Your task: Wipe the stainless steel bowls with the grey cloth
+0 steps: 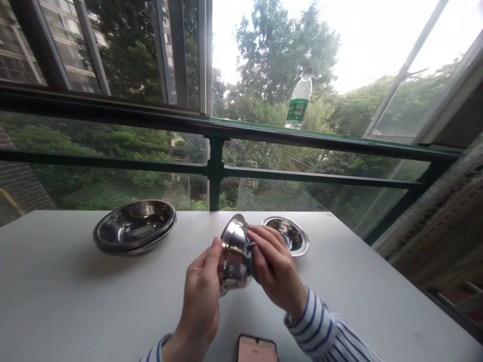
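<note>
A shiny steel bowl [234, 259] is held up above the white table, tipped on its side. My left hand [202, 286] grips it by the rim, with the thumb along the near edge. On the other side, my right hand [277, 266] presses a dark grey crumpled cloth [253, 256] against the bowl's outer base. Most of that cloth is hidden under the fingers, so its exact kind is hard to make out. Behind my right hand, a second steel bowl [300, 241] rests on the table, partly covered by the fingers.
Several wider steel bowls [132, 226] are stacked at the table's left rear. A phone [256, 347] lies at the near edge of the white table [94, 311]. Beyond stands a green railing [215, 173], with a plastic bottle [299, 103] upright behind its top bar. Curtain fabric [433, 216] hangs at right.
</note>
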`<state>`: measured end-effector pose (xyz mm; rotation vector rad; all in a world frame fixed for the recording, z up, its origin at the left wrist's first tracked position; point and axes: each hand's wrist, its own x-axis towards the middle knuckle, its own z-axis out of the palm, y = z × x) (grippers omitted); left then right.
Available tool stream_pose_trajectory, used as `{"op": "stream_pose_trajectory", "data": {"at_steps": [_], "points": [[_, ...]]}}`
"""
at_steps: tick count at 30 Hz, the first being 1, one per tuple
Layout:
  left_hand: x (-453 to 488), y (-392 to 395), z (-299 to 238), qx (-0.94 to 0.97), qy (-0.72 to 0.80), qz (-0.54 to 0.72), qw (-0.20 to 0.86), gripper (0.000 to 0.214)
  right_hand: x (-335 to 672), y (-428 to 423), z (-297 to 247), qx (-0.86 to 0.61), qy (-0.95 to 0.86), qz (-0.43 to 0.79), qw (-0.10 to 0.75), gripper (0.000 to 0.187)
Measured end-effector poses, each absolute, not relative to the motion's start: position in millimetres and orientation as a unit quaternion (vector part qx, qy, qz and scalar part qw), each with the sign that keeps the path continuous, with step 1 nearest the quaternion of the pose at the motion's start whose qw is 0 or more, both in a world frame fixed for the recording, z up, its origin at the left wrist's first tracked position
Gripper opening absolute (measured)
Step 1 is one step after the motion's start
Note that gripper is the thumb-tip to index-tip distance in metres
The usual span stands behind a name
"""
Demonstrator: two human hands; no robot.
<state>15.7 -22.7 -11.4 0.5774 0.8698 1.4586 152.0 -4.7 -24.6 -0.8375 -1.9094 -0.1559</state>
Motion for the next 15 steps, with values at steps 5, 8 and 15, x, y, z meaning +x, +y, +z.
{"op": "stream_pose_trajectory", "data": {"at_steps": [5, 8, 15], "points": [[15.1, -19.6, -14.0, 0.25, 0.362, 0.653, 0.617, 0.026, 147.8, -9.6, -28.2, -0.274, -0.846, -0.139, 0.437, 0.045], [16.1, -19.3, -16.1, 0.26, 0.353, 0.655, 0.615, 0.027, 148.2, -9.9, -27.1, -0.256, -0.862, -0.175, 0.401, 0.043], [18.1, -22.6, -19.4, 0.272, 0.364, 0.645, 0.614, 0.025, 150.1, -12.1, -21.7, -0.28, -0.86, -0.162, 0.395, 0.037]]}}
